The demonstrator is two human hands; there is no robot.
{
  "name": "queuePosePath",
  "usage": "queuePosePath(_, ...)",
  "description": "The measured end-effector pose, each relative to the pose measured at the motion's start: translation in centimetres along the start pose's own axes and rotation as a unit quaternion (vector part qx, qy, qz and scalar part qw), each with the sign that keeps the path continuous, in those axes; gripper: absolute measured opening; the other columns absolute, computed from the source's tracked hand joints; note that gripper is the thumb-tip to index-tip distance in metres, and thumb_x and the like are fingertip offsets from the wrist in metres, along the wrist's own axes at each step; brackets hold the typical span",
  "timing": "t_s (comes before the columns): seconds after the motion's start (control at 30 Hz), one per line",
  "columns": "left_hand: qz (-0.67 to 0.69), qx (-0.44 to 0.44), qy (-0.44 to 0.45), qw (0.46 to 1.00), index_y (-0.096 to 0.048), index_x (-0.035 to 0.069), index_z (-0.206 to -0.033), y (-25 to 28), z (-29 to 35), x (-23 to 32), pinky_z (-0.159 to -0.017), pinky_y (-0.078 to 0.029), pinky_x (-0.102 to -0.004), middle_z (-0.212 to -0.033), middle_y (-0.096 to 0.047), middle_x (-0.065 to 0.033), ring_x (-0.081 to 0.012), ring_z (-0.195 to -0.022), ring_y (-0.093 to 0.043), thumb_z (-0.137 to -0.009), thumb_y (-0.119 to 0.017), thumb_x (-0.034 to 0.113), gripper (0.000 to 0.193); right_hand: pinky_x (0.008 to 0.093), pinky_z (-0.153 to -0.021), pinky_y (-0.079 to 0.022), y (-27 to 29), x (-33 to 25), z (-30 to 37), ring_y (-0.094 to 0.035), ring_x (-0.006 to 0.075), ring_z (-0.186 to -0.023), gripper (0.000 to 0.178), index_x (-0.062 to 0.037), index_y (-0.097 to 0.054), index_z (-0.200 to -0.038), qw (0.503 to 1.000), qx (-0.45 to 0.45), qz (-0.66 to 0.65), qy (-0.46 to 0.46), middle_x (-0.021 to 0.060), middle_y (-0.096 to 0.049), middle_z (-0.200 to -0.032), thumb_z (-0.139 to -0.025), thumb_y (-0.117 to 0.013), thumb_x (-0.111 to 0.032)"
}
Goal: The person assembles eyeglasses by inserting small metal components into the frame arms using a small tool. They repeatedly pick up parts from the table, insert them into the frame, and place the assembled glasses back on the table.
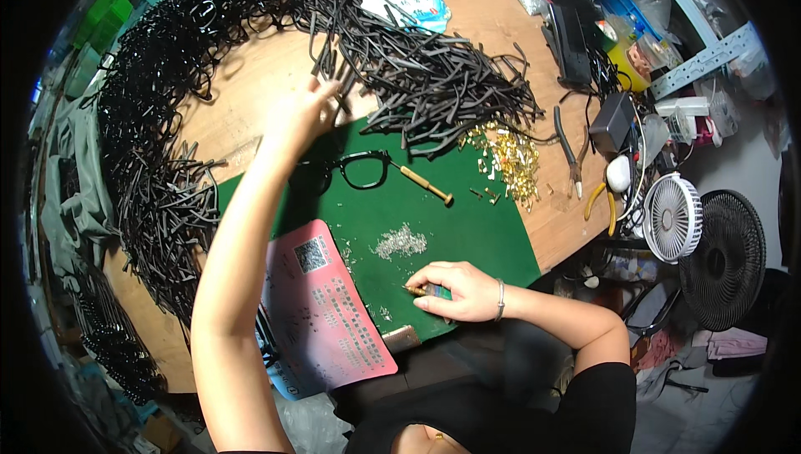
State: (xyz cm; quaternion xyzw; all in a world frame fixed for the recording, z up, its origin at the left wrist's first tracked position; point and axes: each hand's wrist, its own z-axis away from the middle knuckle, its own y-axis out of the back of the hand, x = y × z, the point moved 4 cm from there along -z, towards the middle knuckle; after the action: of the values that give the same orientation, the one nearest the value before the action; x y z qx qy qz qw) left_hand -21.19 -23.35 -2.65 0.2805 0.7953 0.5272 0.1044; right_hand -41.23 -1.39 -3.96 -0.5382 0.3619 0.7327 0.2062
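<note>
Black spectacle temples (455, 83) lie in a loose heap across the far side of a green mat (480, 237). My left hand (310, 112) is stretched out to the near edge of this heap, fingers pinched, slightly blurred, around a dark temple. Just below it on the mat rests a black glasses frame (364, 170), partly in my arm's shadow. A brass-handled screwdriver (427, 185) lies against its right side. At the mat's near edge my right hand (463, 291) is closed around a short brass-tipped tool (415, 290), mostly hidden by the fingers. Small screws (400, 242) lie piled before it.
Gold-coloured small metal parts (513, 162) are heaped at the mat's right. Pliers (567, 149) lie beyond them. Black glasses frames (158, 62) are massed along the left and far edge. A pink printed sheet (342, 312) covers the near left. A white fan (672, 219) stands right.
</note>
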Motion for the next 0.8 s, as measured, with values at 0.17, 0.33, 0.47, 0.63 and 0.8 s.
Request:
queuePosePath(0.17, -0.118, -0.111, -0.058, 0.985, -0.059, 0.015, -0.101, -1.8, -1.1, 0.5, -0.061, -0.051, -0.0376, -0.091, -0.054, -0.0096, -0.0276, -0.077, -0.061, -0.078, -0.056, 0.010, 0.023, 0.0334, -0.077, -0.049, -0.2, -0.3, 0.0, -0.061, 0.0242, -0.086, 0.030, -0.0017, -0.058, -0.103, 1.000, -0.009, -0.003, 0.003, 0.0125, -0.062, -0.095, -0.084, -0.061, -0.024)
queuePosePath(0.33, -0.030, -0.083, -0.170, 0.981, -0.063, 0.013, -0.095, 0.2, 2.5, 2.7, -0.062, -0.051, -0.0358, -0.092, -0.056, -0.0085, -0.0259, -0.073, -0.061, -0.076, -0.057, 0.009, 0.020, 0.0331, -0.072, -0.049, -0.1, 0.3, 0.0, -0.061, 0.0245, -0.081, 0.029, -0.0014, -0.058, -0.102, 1.000, 0.009, -0.005, 0.023, 0.0127, -0.061, -0.090, -0.083, -0.063, -0.023)
queuePosePath(0.47, 0.179, 0.079, -0.013, 0.981, -0.062, 0.004, -0.096, 5.1, 2.3, 2.1, -0.068, -0.051, -0.0249, -0.100, -0.061, -0.0076, -0.0147, -0.077, -0.062, -0.083, -0.060, 0.001, 0.013, 0.0308, -0.073, -0.050, 1.3, -0.5, 0.3, -0.061, 0.0184, -0.085, 0.026, -0.0018, -0.057, -0.103, 0.962, -0.115, -0.167, -0.185, 0.0111, -0.060, -0.091, -0.085, -0.061, -0.021)
queuePosePath(0.63, 0.519, 0.026, 0.273, 0.810, -0.056, 0.004, -0.102, 12.2, 5.2, 6.0, -0.049, -0.030, -0.0143, -0.080, -0.061, 0.0014, 0.0011, -0.057, -0.042, -0.086, -0.061, 0.011, 0.018, 0.0268, -0.065, -0.048, 10.3, -0.5, 1.4, -0.056, 0.0109, -0.070, 0.022, -0.0012, -0.058, -0.085, 0.970, 0.174, 0.112, -0.128, 0.0054, -0.061, -0.077, -0.081, -0.064, -0.021)
queuePosePath(0.8, 0.615, -0.058, 0.331, 0.713, -0.049, 0.001, -0.118, 14.3, 10.4, 11.5, -0.064, -0.038, -0.0173, -0.075, -0.048, 0.0037, -0.0038, -0.067, -0.046, -0.089, -0.055, 0.006, 0.030, 0.0401, -0.067, -0.046, 11.2, 2.4, -0.6, -0.059, 0.0335, -0.071, 0.023, -0.0011, -0.059, -0.083, 0.927, 0.217, 0.270, -0.142, 0.0164, -0.059, -0.072, -0.077, -0.066, -0.022)
